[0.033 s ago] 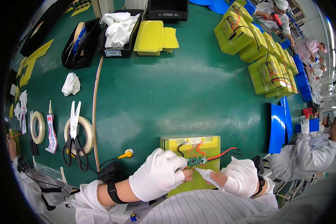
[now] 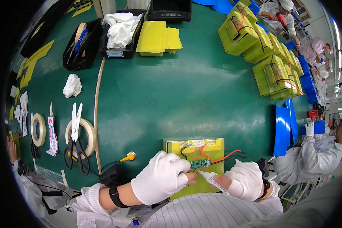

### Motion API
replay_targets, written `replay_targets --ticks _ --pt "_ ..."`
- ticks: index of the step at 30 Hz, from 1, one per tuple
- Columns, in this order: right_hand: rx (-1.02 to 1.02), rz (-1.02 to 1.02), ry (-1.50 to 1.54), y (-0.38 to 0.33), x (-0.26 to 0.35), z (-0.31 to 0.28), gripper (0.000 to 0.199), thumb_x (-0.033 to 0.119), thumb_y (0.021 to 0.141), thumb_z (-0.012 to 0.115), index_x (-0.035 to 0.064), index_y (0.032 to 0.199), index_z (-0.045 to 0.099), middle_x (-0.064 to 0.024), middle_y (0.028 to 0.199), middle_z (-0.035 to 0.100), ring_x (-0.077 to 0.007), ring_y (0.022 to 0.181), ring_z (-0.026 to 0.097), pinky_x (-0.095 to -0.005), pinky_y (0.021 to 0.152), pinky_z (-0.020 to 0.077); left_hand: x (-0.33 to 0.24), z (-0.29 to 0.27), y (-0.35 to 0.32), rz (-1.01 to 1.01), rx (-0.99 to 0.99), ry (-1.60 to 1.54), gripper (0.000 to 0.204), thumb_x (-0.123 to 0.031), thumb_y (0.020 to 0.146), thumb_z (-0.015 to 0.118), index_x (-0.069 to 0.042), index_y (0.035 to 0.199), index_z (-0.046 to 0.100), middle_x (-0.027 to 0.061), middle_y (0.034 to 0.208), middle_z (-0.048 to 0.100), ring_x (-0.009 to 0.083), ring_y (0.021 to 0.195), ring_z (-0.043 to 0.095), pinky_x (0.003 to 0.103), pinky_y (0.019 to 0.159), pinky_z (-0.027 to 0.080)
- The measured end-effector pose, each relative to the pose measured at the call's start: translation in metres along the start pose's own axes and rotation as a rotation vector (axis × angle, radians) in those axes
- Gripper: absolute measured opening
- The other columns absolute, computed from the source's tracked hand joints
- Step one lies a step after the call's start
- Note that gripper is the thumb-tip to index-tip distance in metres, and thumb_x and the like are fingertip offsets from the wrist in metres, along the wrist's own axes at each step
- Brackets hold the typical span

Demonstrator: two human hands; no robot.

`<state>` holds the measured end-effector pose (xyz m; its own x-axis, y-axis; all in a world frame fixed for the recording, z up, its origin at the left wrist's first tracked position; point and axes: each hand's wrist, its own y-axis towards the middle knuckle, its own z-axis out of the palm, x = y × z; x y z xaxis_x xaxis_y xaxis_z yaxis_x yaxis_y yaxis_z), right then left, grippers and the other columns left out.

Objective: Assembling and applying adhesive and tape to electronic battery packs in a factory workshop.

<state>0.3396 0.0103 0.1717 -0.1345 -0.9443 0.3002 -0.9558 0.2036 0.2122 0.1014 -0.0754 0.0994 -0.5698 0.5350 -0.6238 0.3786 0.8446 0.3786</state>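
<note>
A yellow-wrapped battery pack [image 2: 219,145] lies on the green table close in front of me. Over its top is a small green circuit board [image 2: 200,163], with red and black wires running from it. My left hand [image 2: 161,176], in a white glove with bare fingertips, is closed on the board's left end; the exact grip is partly hidden. In my gloved right hand [image 2: 244,180] is a white glue tube [image 2: 216,183], tilted so that its nozzle points left at the board's lower edge. The fingers of this hand are wrapped round the tube.
Scissors [image 2: 75,138] rest on a tape roll [image 2: 91,137] at left, near another glue tube [image 2: 52,136] and a yellow-tipped cable [image 2: 128,157]. Black bins [image 2: 119,53] and yellow sheets [image 2: 151,37] stand farther back. Finished-looking yellow packs [image 2: 271,78] and blue sheets [image 2: 282,131] are at right, beside co-workers.
</note>
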Motion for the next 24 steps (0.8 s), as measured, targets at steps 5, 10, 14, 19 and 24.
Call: replay_targets --ticks 5,10,14,19,24 --pt "0.03 -0.007 0.024 0.0002 -0.0016 -0.0001 0.052 0.01 0.067 0.068 -0.0008 0.117 0.06 0.0007 0.064 0.051 -0.0138 0.048 0.05 -0.0301 0.039 0.0337 0.0013 0.0012 -0.0014 -0.001 -0.016 0.008 0.02 -0.029 0.077 0.077 -0.011 0.081 0.067 -0.0001 0.081 0.059 0.0209 0.073 0.057 0.036 0.061 0.043" --pt "0.01 -0.024 -0.003 0.002 -0.0014 0.0004 0.053 0.009 0.065 0.067 -0.0007 0.116 0.061 0.0007 0.064 0.052 -0.014 0.048 0.051 -0.0302 0.038 0.0333 0.0018 0.0014 -0.0022 0.002 -0.001 0.002 0.021 -0.029 0.077 0.077 -0.011 0.083 0.068 -0.0001 0.085 0.061 0.0208 0.074 0.057 0.036 0.062 0.043" --pt "0.038 -0.005 0.053 0.0008 -0.003 -0.0005 0.052 0.009 0.064 0.067 0.0004 0.115 0.062 0.0014 0.064 0.051 -0.0135 0.047 0.05 -0.0299 0.038 0.0328 0.0008 0.0013 -0.0021 -0.012 0.026 -0.007 0.021 -0.029 0.078 0.077 -0.011 0.083 0.067 0.0 0.085 0.061 0.0208 0.075 0.057 0.036 0.062 0.043" --pt "0.093 0.018 0.015 -0.002 -0.002 -0.0019 0.057 0.015 0.063 0.076 0.0073 0.118 0.063 0.0005 0.067 0.057 -0.0176 0.049 0.054 -0.0325 0.039 0.0366 0.0008 0.003 -0.0024 -0.013 -0.007 0.01 0.022 -0.029 0.078 0.076 -0.01 0.08 0.066 0.0 0.084 0.06 0.0209 0.075 0.056 0.036 0.062 0.043" --pt "0.085 -0.006 0.003 0.0007 -0.0021 -0.0034 0.056 0.013 0.063 0.075 0.0052 0.117 0.063 0.0002 0.069 0.058 -0.0168 0.049 0.054 -0.0315 0.039 0.0364 0.0007 0.003 -0.0021 -0.015 0.015 0.01 0.023 -0.03 0.078 0.076 -0.01 0.08 0.066 -0.0001 0.083 0.059 0.0211 0.074 0.055 0.036 0.062 0.042"
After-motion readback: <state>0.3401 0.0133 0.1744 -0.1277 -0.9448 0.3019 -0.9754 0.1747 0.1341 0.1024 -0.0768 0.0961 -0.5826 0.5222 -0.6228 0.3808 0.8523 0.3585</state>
